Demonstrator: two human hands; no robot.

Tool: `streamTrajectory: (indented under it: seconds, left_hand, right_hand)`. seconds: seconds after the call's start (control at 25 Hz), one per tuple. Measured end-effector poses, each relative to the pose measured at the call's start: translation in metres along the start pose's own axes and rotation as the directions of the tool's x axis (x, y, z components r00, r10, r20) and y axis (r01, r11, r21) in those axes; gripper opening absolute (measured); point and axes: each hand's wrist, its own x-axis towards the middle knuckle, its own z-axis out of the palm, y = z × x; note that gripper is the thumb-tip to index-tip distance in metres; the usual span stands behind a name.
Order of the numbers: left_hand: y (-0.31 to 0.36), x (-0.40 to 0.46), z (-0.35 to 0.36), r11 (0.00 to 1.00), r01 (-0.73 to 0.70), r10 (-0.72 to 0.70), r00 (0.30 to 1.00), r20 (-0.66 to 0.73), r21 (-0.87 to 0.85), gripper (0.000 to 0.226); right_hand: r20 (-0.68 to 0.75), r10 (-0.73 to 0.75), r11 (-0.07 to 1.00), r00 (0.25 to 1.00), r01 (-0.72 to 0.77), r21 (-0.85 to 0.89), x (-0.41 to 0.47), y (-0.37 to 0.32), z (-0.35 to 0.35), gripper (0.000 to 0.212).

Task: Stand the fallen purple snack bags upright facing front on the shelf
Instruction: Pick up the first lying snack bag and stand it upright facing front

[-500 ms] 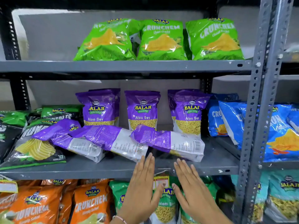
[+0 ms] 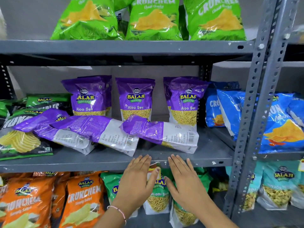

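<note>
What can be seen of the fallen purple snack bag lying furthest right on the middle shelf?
The fallen purple and white plastic snack bag lies flat on the grey metal middle shelf, back panel up, showing small print and a barcode near its right end. Its glossy purple top end points left, the white bottom end right. It lies in front of the upright purple Aloo Sev bags, hiding their lower edges. Its left end sits close to the neighbouring fallen purple bag. Neither the left hand nor the right hand touches it.

Three green Crunchem bags are standing on the top shelf; blue bags are leaning at the right; orange Crunchem bags are sitting below; a dark green chip bag is lying at left.
</note>
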Motion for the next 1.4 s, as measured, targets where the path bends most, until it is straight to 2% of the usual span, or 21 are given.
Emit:
streamTrajectory:
  seconds: [0.08,0.2,0.28,0.32,0.36,0.4,0.44,0.48,0.52,0.6,0.72,0.76,0.84,0.92,1.04,1.08,1.16,1.24,1.28,1.4]
  left_hand:
    - [0.001,0.001,-0.001,0.999,0.023,-0.025,0.999,-0.041,-0.041,0.109]
    - [0.009,0.005,-0.009,0.989,0.085,-0.091,0.995,-0.049,-0.119,0.094]
    - [0.017,0.01,-0.015,0.937,0.187,-0.201,0.979,-0.02,-0.295,0.08]
    - [0.022,0.017,-0.018,0.843,0.261,-0.286,0.958,0.02,-0.47,0.071]
    - [0.028,0.024,-0.023,0.638,0.345,-0.389,0.916,0.099,-0.689,0.059]
    - [0.033,0.033,-0.027,0.337,0.395,-0.46,0.861,0.217,-0.855,0.045]
    - [0.037,0.042,-0.03,0.032,0.412,-0.453,0.818,0.354,-0.911,0.037]
    - [0.04,0.051,-0.032,-0.194,0.426,-0.391,0.793,0.468,-0.884,0.039]
    - [0.041,0.057,-0.033,-0.322,0.427,-0.326,0.788,0.522,-0.845,0.05]
    - [0.043,0.072,-0.038,-0.432,0.415,-0.275,0.785,0.556,-0.8,0.063]
    - [0.041,0.091,-0.035,-0.511,0.398,-0.26,0.773,0.578,-0.762,0.062]
    - [0.039,0.096,-0.032,-0.525,0.394,-0.262,0.768,0.584,-0.754,0.063]
    - [0.037,0.101,-0.028,-0.533,0.39,-0.29,0.749,0.596,-0.75,0.063]
    - [0.04,0.103,-0.031,-0.533,0.382,-0.318,0.737,0.597,-0.755,0.062]
    - [0.042,0.111,-0.038,-0.489,0.345,-0.375,0.746,0.55,-0.801,0.054]
    - [0.044,0.115,-0.041,-0.458,0.315,-0.394,0.766,0.508,-0.831,0.05]
    - [0.045,0.127,-0.048,-0.398,0.234,-0.449,0.793,0.411,-0.887,0.048]
    - [0.047,0.147,-0.052,-0.379,0.104,-0.48,0.827,0.292,-0.92,0.045]
    - [0.047,0.157,-0.052,-0.358,0.045,-0.492,0.84,0.23,-0.933,0.044]
    - [0.058,0.182,-0.046,-0.2,0.052,-0.5,0.853,0.147,-0.978,0.045]
  right_hand:
    - [0.023,-0.016,0.999,1.0,0.015,0.05,0.002,-0.001,-0.008,0.07]
    - [0.196,-0.048,0.965,0.979,-0.005,0.264,0.017,0.001,-0.045,0.069]
    - [0.191,-0.043,0.896,0.981,-0.047,0.442,0.035,0.012,-0.074,0.056]
    - [0.129,0.011,0.839,0.992,-0.079,0.538,0.044,0.019,-0.088,0.051]
    - [0.035,0.094,0.798,0.995,-0.097,0.594,0.056,0.028,-0.098,0.05]
    - [-0.056,0.175,0.787,0.983,-0.105,0.608,0.071,0.038,-0.103,0.051]
    - [-0.107,0.237,0.793,0.966,-0.128,0.596,0.088,0.051,-0.105,0.049]
    - [-0.112,0.292,0.795,0.95,-0.176,0.58,0.103,0.063,-0.105,0.042]
    - [-0.07,0.337,0.777,0.939,-0.235,0.584,0.116,0.074,-0.104,0.033]
    - [0.121,0.402,0.664,0.908,-0.38,0.644,0.134,0.094,-0.095,0.022]
    - [0.454,0.369,0.428,0.811,-0.582,0.692,0.134,0.107,-0.077,0.032]
    - [0.493,0.346,0.353,0.798,-0.597,0.72,0.131,0.108,-0.072,0.035]
    - [0.484,0.327,0.196,0.812,-0.559,0.805,0.124,0.107,-0.069,0.043]
    - [0.462,0.301,0.11,0.834,-0.512,0.852,0.114,0.108,-0.076,0.062]
    - [0.466,0.254,0.142,0.848,-0.509,0.849,0.1,0.109,-0.083,0.108]
    - [0.47,0.249,0.168,0.847,-0.516,0.84,0.095,0.109,-0.085,0.114]
    - [0.484,0.233,0.167,0.844,-0.525,0.835,0.09,0.105,-0.083,0.111]
    - [0.512,0.22,0.16,0.83,-0.549,0.821,0.088,0.097,-0.082,0.104]
    - [0.525,0.222,0.186,0.822,-0.564,0.804,0.087,0.097,-0.078,0.1]
    - [0.489,0.259,0.389,0.833,-0.553,0.737,0.086,0.109,-0.063,0.081]
